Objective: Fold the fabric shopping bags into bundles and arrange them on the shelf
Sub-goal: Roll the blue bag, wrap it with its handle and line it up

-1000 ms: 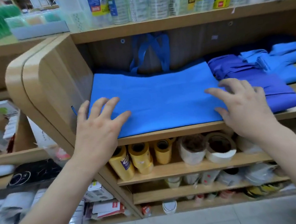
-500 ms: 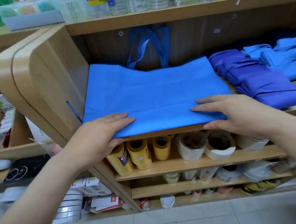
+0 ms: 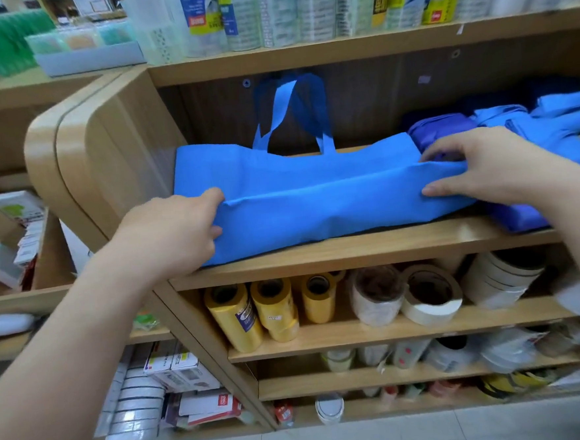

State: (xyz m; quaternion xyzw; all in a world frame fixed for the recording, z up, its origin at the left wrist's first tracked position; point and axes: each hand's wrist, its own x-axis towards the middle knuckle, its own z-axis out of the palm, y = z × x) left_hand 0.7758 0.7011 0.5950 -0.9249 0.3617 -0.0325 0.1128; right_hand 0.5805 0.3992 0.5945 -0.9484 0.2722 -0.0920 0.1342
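I am early in folding this bag. The light blue bag (image 3: 314, 197) lies on the wooden shelf (image 3: 352, 253) with its handles (image 3: 287, 106) propped against the back panel, and its near edge is raised into a long first fold. My left hand (image 3: 172, 228) pinches the left end of that fold between curled fingers and thumb. My right hand (image 3: 484, 168) pinches the right end the same way. To the right, a purple bundle (image 3: 442, 128) and light blue bundles (image 3: 560, 125) sit on the same shelf, so some bags look finished. What is left, I judge: lay this fold down, fold again into a bundle, deal with the handles, and set it beside the others.
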